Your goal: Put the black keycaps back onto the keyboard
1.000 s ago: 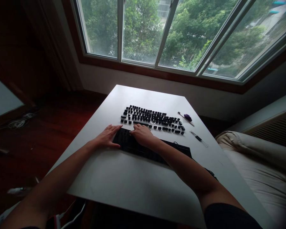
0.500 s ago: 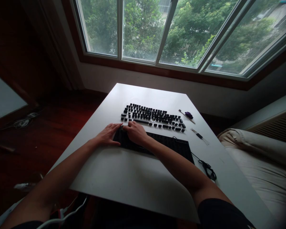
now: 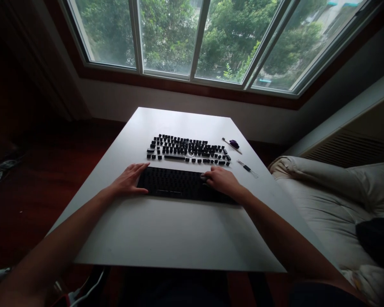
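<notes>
Keyboard (image 3: 176, 181) is all black, loose keycaps (image 3: 206, 154) black too, counter (image 3: 166, 238) plain white, sofa (image 3: 313, 196) creamy, floor (image 3: 28, 209) dark reddish brown.

The right hand (image 3: 224, 181) hides part of the keyboard (image 3: 173, 181) and most of a grey thing (image 3: 204, 178) in its grip. Marks on the keycaps (image 3: 174, 157) are too small to read. The top edge crops the window (image 3: 166, 34).

Daylight from the window (image 3: 169, 38) glares off the far tabletop (image 3: 179, 122) — deep shadow at left.
</notes>
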A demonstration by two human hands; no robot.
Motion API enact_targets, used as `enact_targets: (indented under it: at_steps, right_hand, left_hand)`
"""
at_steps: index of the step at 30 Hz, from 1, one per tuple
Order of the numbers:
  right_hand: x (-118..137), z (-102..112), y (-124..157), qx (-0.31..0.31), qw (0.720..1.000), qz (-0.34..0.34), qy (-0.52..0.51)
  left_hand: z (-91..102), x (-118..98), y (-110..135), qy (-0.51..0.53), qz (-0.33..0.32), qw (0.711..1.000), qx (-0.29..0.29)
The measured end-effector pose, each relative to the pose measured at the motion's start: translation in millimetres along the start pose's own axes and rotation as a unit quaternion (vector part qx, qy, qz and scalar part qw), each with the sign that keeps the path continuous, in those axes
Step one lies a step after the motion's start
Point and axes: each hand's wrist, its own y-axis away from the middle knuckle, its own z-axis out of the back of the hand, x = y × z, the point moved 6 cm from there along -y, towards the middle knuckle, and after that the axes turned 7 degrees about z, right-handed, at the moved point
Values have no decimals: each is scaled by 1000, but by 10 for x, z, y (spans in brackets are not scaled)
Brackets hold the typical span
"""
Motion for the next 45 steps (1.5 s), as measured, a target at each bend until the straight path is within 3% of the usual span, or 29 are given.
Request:
enact_targets:
  at_steps: [3,6,9,12,14,16,23,26,29,32,34,36,39,45]
  right_hand:
    - [-478,-30,296,23,997,-71,13]
    - [-682,4,433,26,993,-111,26]
    - [-471,75,367,-23,994,-102,8]
    - [32,116,173,-95,995,-12,-14]
    - [288,65,62,-98,994,41,-15]
    - [332,-12,22,-81,996,45,-8]
    - [-434,-33,395,-14,998,-62,10]
    - [-525,39,472,-2,996,-89,20]
    - [-233,119,367,-70,993,-91,13]
    - [401,93,147,-140,990,20,-29]
    - [773,8,39,-143,984,101,-27]
    - [914,-83,4,-125,984,127,-13]
    - [683,-129,106,-106,991,83,3]
    - [-203,-81,596,-63,997,-30,29]
  left_hand:
    - [-10,-2,-8,-3,-5,1000,1]
    - [-20,7,-15,-3,-3,1000,2]
    - [-32,14,-14,-5,-1,1000,5]
    - [-34,12,-4,-6,-1,1000,1]
    - [-30,9,3,-9,-2,1000,-4]
    - [-26,8,6,-12,-3,1000,-8]
    - [-31,4,-7,-12,-5,1000,-2]
    - [-21,-12,-14,-9,-5,1000,-1]
    - [9,-45,-14,-7,-10,1000,-2]
    - [41,-73,-2,-7,-12,1000,1]
    - [59,-83,11,-7,-13,1000,-1]
    - [65,-82,24,-9,-15,1000,-4]
    - [42,-55,31,-12,-14,1000,-5]
    - [-34,28,19,-16,-6,1000,-7]
